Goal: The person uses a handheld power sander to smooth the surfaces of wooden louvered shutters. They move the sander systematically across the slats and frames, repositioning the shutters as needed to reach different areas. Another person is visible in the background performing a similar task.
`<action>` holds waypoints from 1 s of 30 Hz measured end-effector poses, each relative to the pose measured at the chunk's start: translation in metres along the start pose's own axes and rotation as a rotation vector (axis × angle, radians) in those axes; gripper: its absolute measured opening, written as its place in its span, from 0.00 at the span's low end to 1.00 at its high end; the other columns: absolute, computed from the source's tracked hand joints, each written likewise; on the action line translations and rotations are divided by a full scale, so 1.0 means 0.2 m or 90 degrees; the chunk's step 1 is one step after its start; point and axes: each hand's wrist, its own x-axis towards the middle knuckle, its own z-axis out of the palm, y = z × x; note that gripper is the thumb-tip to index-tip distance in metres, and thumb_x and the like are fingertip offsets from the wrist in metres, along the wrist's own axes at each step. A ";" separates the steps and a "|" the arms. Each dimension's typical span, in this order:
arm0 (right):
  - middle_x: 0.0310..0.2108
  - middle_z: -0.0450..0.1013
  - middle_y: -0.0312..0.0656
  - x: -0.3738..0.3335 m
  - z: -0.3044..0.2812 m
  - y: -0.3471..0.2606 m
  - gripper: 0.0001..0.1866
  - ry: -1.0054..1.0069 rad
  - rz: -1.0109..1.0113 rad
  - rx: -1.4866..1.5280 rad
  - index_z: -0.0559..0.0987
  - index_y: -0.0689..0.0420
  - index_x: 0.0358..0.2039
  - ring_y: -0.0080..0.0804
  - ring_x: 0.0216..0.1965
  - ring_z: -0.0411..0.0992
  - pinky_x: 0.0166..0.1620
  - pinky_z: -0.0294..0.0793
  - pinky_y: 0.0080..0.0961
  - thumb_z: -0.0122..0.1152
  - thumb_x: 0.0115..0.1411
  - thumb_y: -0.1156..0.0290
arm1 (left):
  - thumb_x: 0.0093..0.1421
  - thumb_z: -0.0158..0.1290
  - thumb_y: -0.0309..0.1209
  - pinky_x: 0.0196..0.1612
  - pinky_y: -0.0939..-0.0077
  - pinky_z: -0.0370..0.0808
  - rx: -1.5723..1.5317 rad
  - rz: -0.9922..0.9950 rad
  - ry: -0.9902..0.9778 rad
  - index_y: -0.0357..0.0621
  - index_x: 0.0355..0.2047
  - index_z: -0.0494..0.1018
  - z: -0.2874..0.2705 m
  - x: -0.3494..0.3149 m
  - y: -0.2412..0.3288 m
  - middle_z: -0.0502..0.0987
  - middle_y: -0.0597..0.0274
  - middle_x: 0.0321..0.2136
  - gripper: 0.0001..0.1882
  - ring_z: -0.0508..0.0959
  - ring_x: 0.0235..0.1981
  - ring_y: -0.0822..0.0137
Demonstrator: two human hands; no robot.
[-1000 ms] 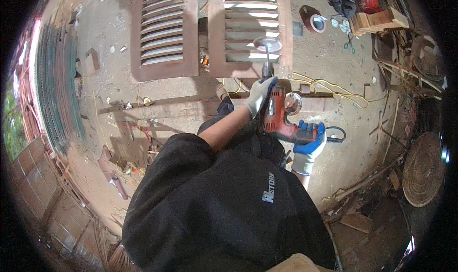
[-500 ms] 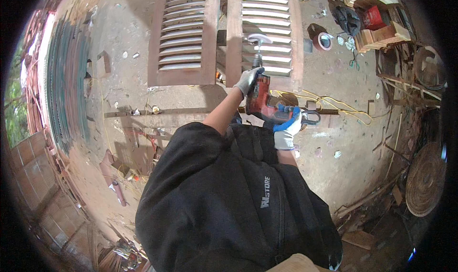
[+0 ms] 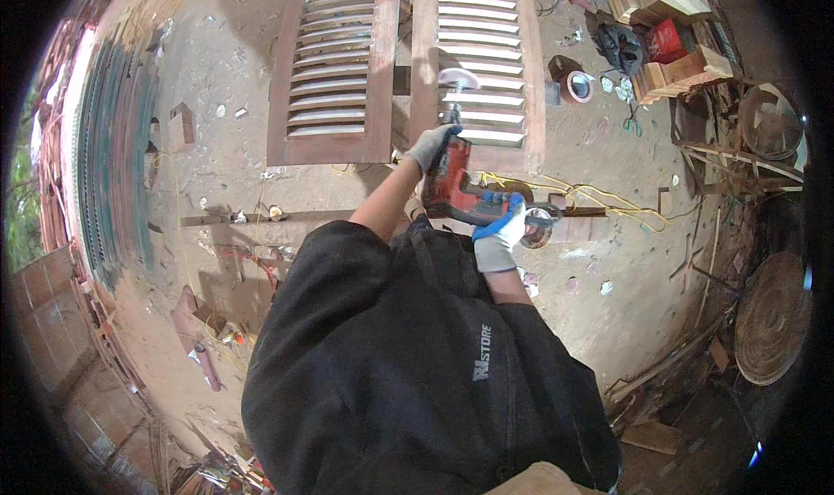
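We're looking straight down at a red power sander [image 3: 452,187] held in both gloved hands; the left hand [image 3: 432,145] wraps the front near the head, the right hand [image 3: 499,237] in a blue-and-white glove grips the rear handle; its round pad [image 3: 458,80] sits on the right louvred shutter [image 3: 479,61], with a second shutter [image 3: 334,69] lying just beside it on the dusty floor [image 3: 217,174]; a yellow cord [image 3: 599,201] trails off to the right, near a tape roll [image 3: 576,87].

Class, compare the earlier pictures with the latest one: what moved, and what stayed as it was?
The red power tool with its disc has moved forward over the right louvred shutter. The left hand and right hand keep their grip on it; both shutters stay put.
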 end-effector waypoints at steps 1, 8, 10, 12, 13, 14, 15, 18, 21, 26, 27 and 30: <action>0.23 0.68 0.36 -0.03 0.00 0.05 0.09 -0.035 0.001 0.025 0.69 0.51 0.27 0.34 0.26 0.70 0.33 0.72 0.34 0.57 0.56 0.63 | 0.58 0.50 0.44 0.29 0.76 0.71 0.034 0.098 0.007 0.43 0.38 0.76 -0.03 -0.06 0.03 0.76 0.65 0.28 0.18 0.72 0.26 0.74; 0.22 0.66 0.35 -0.03 0.04 -0.07 0.10 -0.110 0.022 0.051 0.69 0.53 0.24 0.30 0.25 0.69 0.31 0.71 0.30 0.59 0.56 0.65 | 0.58 0.50 0.43 0.30 0.77 0.71 -0.052 0.036 -0.016 0.45 0.37 0.77 0.03 0.03 -0.01 0.75 0.67 0.28 0.16 0.73 0.27 0.74; 0.23 0.66 0.35 0.02 0.00 -0.04 0.10 -0.112 -0.031 0.046 0.69 0.54 0.25 0.30 0.25 0.69 0.29 0.70 0.29 0.59 0.56 0.65 | 0.57 0.51 0.42 0.30 0.77 0.72 -0.011 0.087 -0.038 0.46 0.36 0.77 0.06 0.03 0.00 0.75 0.68 0.27 0.15 0.73 0.26 0.73; 0.23 0.65 0.35 0.05 0.01 -0.02 0.09 -0.077 -0.044 0.045 0.69 0.53 0.26 0.30 0.24 0.68 0.29 0.71 0.30 0.58 0.56 0.65 | 0.57 0.52 0.42 0.31 0.78 0.72 -0.075 0.048 -0.046 0.45 0.36 0.76 0.06 0.08 -0.01 0.75 0.67 0.27 0.15 0.73 0.27 0.73; 0.23 0.65 0.35 0.05 0.02 -0.04 0.09 -0.081 -0.023 0.033 0.69 0.53 0.26 0.30 0.24 0.67 0.30 0.72 0.32 0.57 0.56 0.64 | 0.58 0.51 0.42 0.33 0.77 0.73 -0.094 0.061 -0.065 0.45 0.37 0.76 0.02 0.14 -0.06 0.76 0.66 0.29 0.15 0.75 0.29 0.73; 0.23 0.64 0.36 0.05 0.02 -0.06 0.09 -0.083 -0.003 0.023 0.68 0.52 0.27 0.30 0.24 0.67 0.32 0.73 0.33 0.57 0.56 0.64 | 0.58 0.50 0.42 0.34 0.77 0.73 -0.080 0.086 -0.048 0.45 0.38 0.76 -0.01 0.18 -0.11 0.76 0.65 0.30 0.15 0.75 0.29 0.73; 0.23 0.66 0.35 -0.05 0.09 -0.15 0.08 -0.082 0.016 0.021 0.69 0.54 0.26 0.29 0.21 0.67 0.28 0.72 0.29 0.58 0.55 0.68 | 0.58 0.50 0.42 0.34 0.77 0.73 -0.062 0.113 -0.031 0.45 0.39 0.75 -0.02 0.20 -0.15 0.76 0.65 0.30 0.15 0.75 0.30 0.73; 0.23 0.66 0.36 0.13 0.00 -0.12 0.07 -0.195 0.001 0.078 0.69 0.53 0.26 0.29 0.20 0.67 0.29 0.72 0.29 0.59 0.54 0.69 | 0.58 0.51 0.42 0.34 0.77 0.74 -0.111 0.152 -0.021 0.44 0.40 0.75 0.07 0.13 -0.15 0.76 0.65 0.31 0.16 0.76 0.31 0.73; 0.19 0.66 0.36 0.38 -0.02 -0.29 0.07 -0.112 -0.047 -0.055 0.70 0.57 0.23 0.28 0.19 0.66 0.27 0.71 0.30 0.58 0.54 0.71 | 0.55 0.54 0.42 0.27 0.76 0.71 -0.270 0.120 0.008 0.45 0.34 0.75 0.25 0.19 -0.16 0.74 0.67 0.25 0.14 0.73 0.24 0.73; 0.19 0.67 0.38 0.38 0.07 -0.72 0.09 -0.211 -0.032 -0.115 0.71 0.56 0.23 0.35 0.21 0.69 0.29 0.74 0.35 0.58 0.55 0.68 | 0.52 0.57 0.42 0.22 0.74 0.70 -0.392 0.044 -0.059 0.44 0.31 0.75 0.60 0.32 -0.16 0.72 0.66 0.20 0.14 0.71 0.18 0.72; 0.19 0.67 0.38 0.43 0.06 -0.75 0.09 -0.225 -0.032 -0.093 0.71 0.56 0.23 0.35 0.21 0.69 0.29 0.74 0.35 0.58 0.55 0.68 | 0.52 0.56 0.43 0.23 0.73 0.71 -0.388 0.028 -0.088 0.43 0.30 0.75 0.65 0.33 -0.16 0.72 0.65 0.19 0.16 0.72 0.19 0.71; 0.19 0.67 0.38 0.51 0.03 -0.80 0.09 -0.253 -0.041 -0.051 0.71 0.57 0.23 0.34 0.21 0.69 0.29 0.74 0.35 0.57 0.56 0.69 | 0.52 0.55 0.46 0.23 0.71 0.71 -0.339 0.004 -0.059 0.44 0.29 0.74 0.76 0.36 -0.16 0.72 0.64 0.18 0.17 0.72 0.18 0.69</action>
